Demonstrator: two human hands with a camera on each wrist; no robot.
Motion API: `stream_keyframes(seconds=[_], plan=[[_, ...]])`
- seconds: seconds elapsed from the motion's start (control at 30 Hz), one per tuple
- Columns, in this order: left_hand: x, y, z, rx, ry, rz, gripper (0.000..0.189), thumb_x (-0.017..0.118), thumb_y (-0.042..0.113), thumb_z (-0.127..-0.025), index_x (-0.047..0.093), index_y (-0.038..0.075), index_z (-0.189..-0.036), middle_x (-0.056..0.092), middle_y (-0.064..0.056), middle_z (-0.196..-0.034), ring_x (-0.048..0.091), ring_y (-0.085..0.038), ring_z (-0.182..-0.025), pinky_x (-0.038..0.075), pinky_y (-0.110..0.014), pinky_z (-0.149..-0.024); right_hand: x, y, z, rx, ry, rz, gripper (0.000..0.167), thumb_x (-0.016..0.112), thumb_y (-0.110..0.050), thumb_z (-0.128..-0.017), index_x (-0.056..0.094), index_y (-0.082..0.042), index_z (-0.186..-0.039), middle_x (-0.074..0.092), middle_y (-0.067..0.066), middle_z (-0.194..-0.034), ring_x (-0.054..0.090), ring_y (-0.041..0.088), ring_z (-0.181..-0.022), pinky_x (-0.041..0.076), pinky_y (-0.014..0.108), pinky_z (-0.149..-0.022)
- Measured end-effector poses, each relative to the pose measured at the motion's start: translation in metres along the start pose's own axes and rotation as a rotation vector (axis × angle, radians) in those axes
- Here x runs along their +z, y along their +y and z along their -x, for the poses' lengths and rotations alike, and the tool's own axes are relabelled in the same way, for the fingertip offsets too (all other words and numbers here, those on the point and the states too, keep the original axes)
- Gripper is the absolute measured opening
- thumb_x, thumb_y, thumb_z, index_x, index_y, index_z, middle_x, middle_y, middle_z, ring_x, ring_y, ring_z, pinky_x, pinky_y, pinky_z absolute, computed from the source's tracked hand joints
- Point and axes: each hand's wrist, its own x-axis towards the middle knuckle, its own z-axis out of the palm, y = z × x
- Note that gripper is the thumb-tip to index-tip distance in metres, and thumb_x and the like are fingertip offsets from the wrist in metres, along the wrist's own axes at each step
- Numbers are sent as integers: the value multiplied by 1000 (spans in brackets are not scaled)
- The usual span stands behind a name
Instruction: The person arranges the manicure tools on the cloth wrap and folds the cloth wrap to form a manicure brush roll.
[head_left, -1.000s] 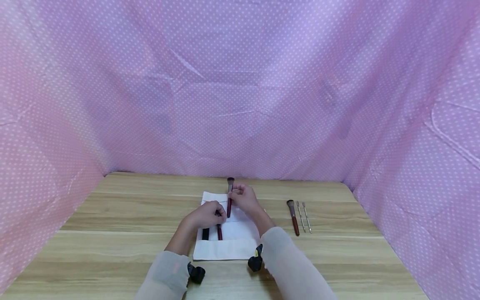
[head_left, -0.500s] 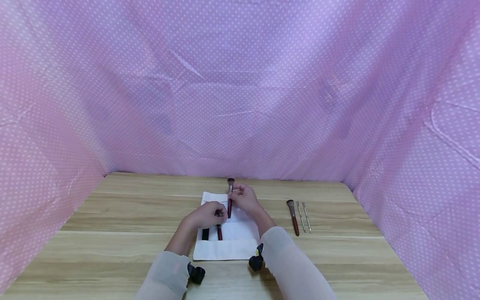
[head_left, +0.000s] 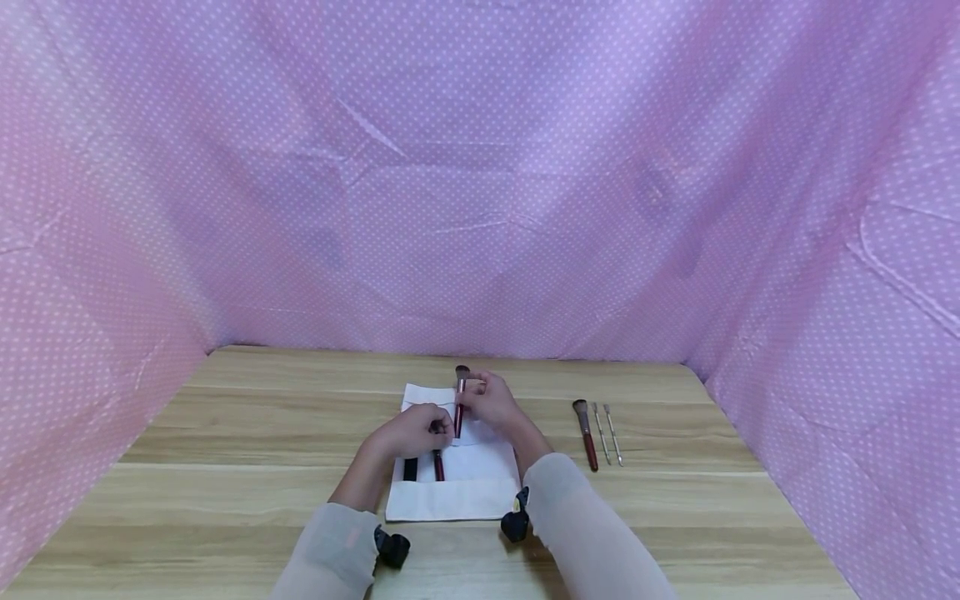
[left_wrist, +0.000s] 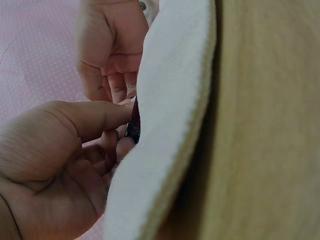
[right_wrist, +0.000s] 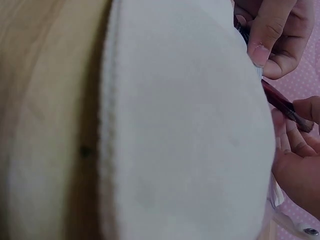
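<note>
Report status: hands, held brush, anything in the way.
Right hand: holding brush, bristles forward, at white pouch. Left hand: fingers curled, grip unclear. View obstruction: left hand partly covers second brush.

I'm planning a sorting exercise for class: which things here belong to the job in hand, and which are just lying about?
Seemingly in the job:
white cloth case
red-handled brush pinched in the right hand
second brush, by the left hand

Lying apart, perhaps for later:
third brush on the table
two thin silvery tools beside it
</note>
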Motion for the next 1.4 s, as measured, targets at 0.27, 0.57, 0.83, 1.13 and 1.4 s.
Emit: stream_keyframes(seconds=[0.27,0.57,0.83,1.13,1.4], plan=[[1,-1,1,26,6,-24,14,65,0,-90,67,12,-83,60,7,-78,54,-9,-75,45,-28,-70,-4,0,2,40,-80,121,41,65,-3,-98,55,-3,-138,70,11,-102,69,19,-82,55,29,-74],[2,1,2,13,11,-21,14,65,-1,-91,67,11,-84,60,6,-79,54,-11,-75,45,-29,-70,-9,-3,4,53,-172,154,33,64,-4,-98,58,-1,-130,68,11,-99,64,18,-81,53,28,-70],[0,2,4,-1,4,-11,12,66,1,-92,67,11,-85,61,6,-79,54,-10,-73,45,-28,-70,-4,-3,0,19,-141,137,28,62,-21,-103,61,-1,-123,68,5,-89,64,15,-75,51,26,-65],[2,1,3,-10,-3,-2,14,64,1,-93,67,12,-86,61,6,-79,54,-11,-73,45,-29,-69,-2,1,-4,14,-73,104,13,62,-16,-102,61,-5,-109,64,2,-77,59,14,-63,46,25,-56],[3,-1,4,-15,16,2,13,67,3,-94,67,12,-85,60,6,-79,54,-10,-76,45,-29,-72,-7,0,-1,-2,-75,140,12,70,-11,-97,63,-4,-89,63,2,-79,59,14,-70,47,25,-62]])
